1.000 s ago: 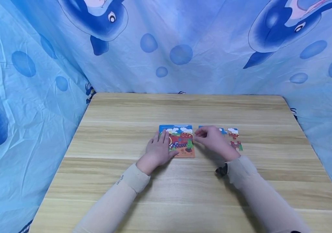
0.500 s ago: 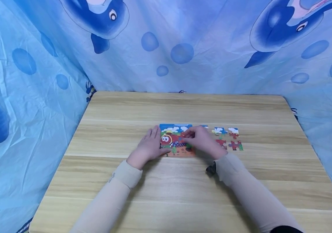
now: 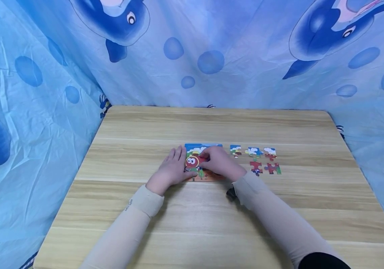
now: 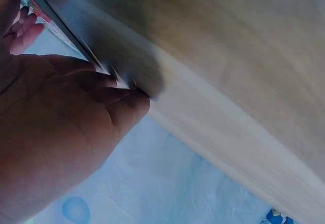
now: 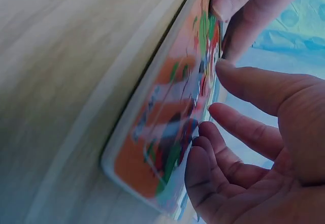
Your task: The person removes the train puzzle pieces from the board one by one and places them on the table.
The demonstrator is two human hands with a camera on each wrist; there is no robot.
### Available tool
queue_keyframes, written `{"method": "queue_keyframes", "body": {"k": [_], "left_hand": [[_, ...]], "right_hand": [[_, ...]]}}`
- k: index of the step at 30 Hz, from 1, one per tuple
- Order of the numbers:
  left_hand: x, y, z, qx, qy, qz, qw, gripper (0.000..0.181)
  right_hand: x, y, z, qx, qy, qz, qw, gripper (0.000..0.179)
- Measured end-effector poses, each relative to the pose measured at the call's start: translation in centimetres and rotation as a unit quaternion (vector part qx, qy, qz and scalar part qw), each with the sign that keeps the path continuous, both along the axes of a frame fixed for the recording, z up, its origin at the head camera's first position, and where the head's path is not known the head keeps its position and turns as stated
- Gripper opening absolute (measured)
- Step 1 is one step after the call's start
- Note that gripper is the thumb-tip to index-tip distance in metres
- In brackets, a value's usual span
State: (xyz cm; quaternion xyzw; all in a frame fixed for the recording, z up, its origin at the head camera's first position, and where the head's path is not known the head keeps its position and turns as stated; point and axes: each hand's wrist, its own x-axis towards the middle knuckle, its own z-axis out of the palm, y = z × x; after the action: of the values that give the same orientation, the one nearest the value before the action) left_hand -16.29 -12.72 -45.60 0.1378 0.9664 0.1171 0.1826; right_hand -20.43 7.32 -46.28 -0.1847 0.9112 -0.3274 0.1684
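A puzzle board [image 3: 195, 148] with a red cartoon character lies flat on the table. My left hand [image 3: 171, 171] rests at its left edge, fingers straight and thumb along the near corner. In the left wrist view those fingers [image 4: 133, 104] touch the tabletop beside the board. Over the board's middle is my right hand [image 3: 219, 161], fingertips beside the character's round face. The right wrist view shows the right thumb and fingers [image 5: 238, 120] bent close to the board's surface. Whether a puzzle piece lies between them cannot be made out.
Right of the board lie several loose jigsaw pieces: a blue-topped piece [image 3: 235, 150], a cloud piece [image 3: 254, 151], a white-and-red piece [image 3: 270, 153], a red piece [image 3: 255, 167] and a red-green piece [image 3: 272, 168]. A blue dolphin-print cloth [image 3: 192, 59] hangs behind the wooden table [image 3: 192, 123].
My right hand has moved left from the board's right edge onto its middle, uncovering the loose pieces. The left hand has slid left, off the printed face to the board's left edge.
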Motion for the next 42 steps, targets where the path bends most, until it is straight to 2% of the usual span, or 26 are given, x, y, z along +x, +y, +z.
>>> {"method": "queue_keyframes", "body": {"k": [4,10,20,28,36,42], "left_hand": [[0.0,0.0,-0.1,-0.010,0.001,0.001,0.9999,0.102],[-0.1,0.1,-0.5,-0.029,0.005,0.002,0.9996,0.101],[0.0,0.5,-0.5,-0.050,0.001,0.010,0.9987,0.103],[0.0,0.5,-0.6,-0.046,0.002,0.015,0.9988,0.106],[0.0,0.4,-0.7,-0.046,-0.001,0.013,0.9988,0.104],[0.0,0.5,-0.6,-0.047,-0.002,0.012,0.9988,0.104]], "right_hand": [[-0.1,-0.6,0.0,0.003,0.002,0.013,0.9999,0.028],[-0.1,-1.0,0.0,0.000,-0.001,0.015,0.9999,0.031],[-0.3,-0.9,0.0,-0.013,-0.011,0.015,0.9997,0.028],[-0.2,-0.6,0.0,-0.071,-0.026,-0.008,0.9971,0.011],[0.0,-0.6,-0.2,-0.103,-0.025,-0.011,0.9943,0.009],[0.0,0.2,-0.5,-0.121,-0.002,-0.023,0.9924,0.010]]}}
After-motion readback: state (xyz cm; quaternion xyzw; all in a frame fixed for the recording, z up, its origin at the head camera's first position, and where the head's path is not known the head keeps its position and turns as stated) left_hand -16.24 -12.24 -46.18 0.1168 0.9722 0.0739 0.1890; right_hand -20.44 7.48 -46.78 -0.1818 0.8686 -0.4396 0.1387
